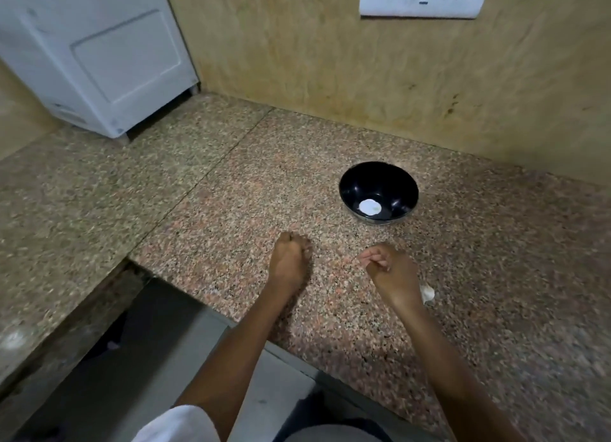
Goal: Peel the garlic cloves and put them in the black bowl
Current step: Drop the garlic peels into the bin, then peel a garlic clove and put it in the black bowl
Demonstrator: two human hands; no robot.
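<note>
Toward the back edge of the desk [231, 193], right of middle: black bowl [360, 180], with one pale peeled garlic clove [370, 206] at its bottom. Just beside the right wrist, nearer the front edge: a whitish garlic piece [427, 292], half hidden, clove or loose skin hard to tell. Probably light and firm, slick once bare, skin papery and brittle; best pinched at the ends. Left hand [289, 259] bunched fingers-down on the desk, right hand [385, 264] curled above it; cannot tell whether either holds anything. Fingertips blurred.
</note>
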